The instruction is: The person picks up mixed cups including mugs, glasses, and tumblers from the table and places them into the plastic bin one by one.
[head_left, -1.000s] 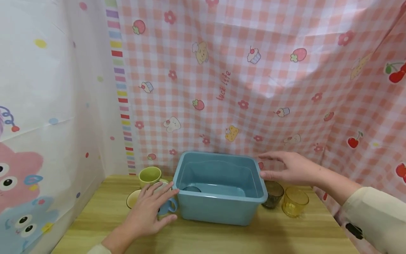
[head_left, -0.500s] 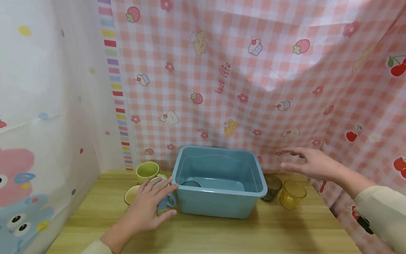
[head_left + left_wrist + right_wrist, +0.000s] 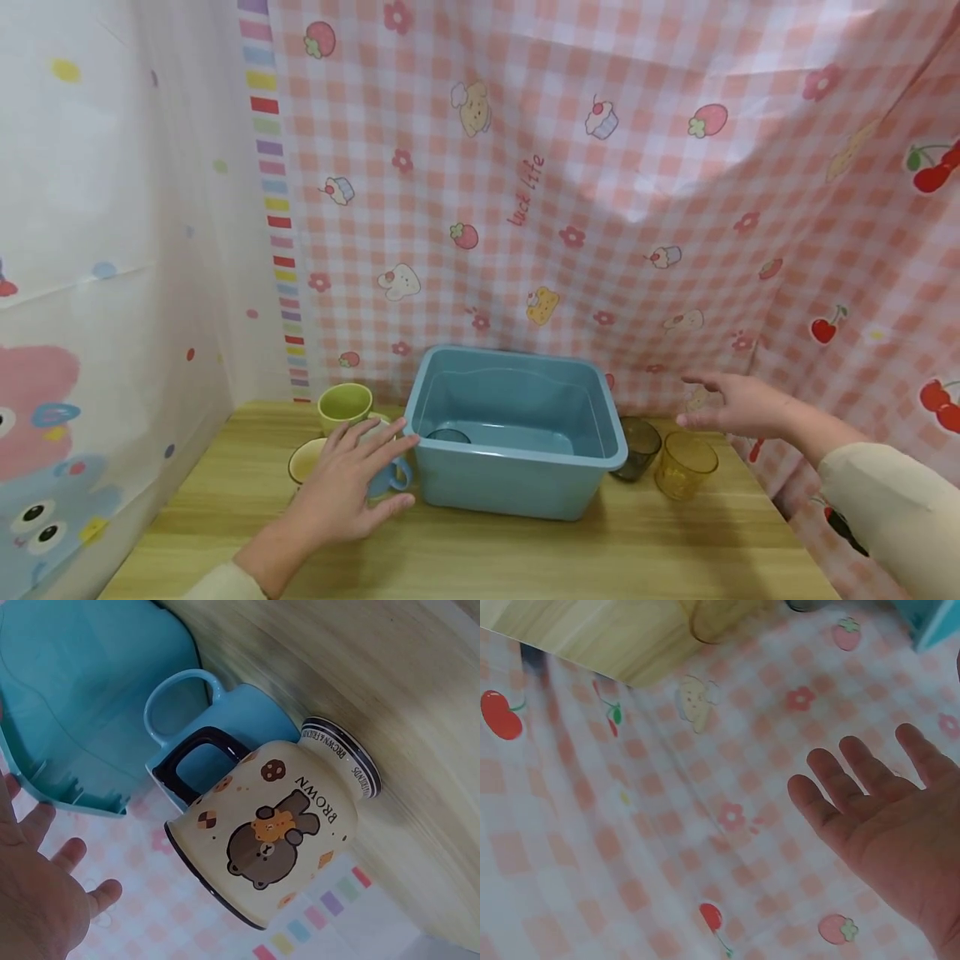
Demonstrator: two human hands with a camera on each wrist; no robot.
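A blue-grey plastic bin [image 3: 517, 487] stands on the wooden table, with a dark-tinted glass [image 3: 450, 437] inside at its left. My left hand [image 3: 341, 492] spreads its fingers over the mugs, fingertips at the bin's left rim; whether they touch it I cannot tell. Beneath and behind that hand are a green mug [image 3: 345, 406], a cream bear mug [image 3: 285, 825] and a blue mug [image 3: 255, 712]. My right hand [image 3: 742, 407] hangs in the air, fingers apart and holding nothing, above and behind an amber glass [image 3: 686, 468]. A dark glass [image 3: 639, 450] sits between that glass and the bin.
A pink checked cloth [image 3: 510, 275] hangs close behind the bin and bends round on the right. On the left hangs a white patterned cloth [image 3: 150, 275]. The wooden tabletop [image 3: 480, 558] reaches forward from the bin.
My right hand has drawn away from the bin's right rim, moving rightward to near the amber glass, then dipping slightly. My left hand has stayed about where it was; the head view has shifted a little.
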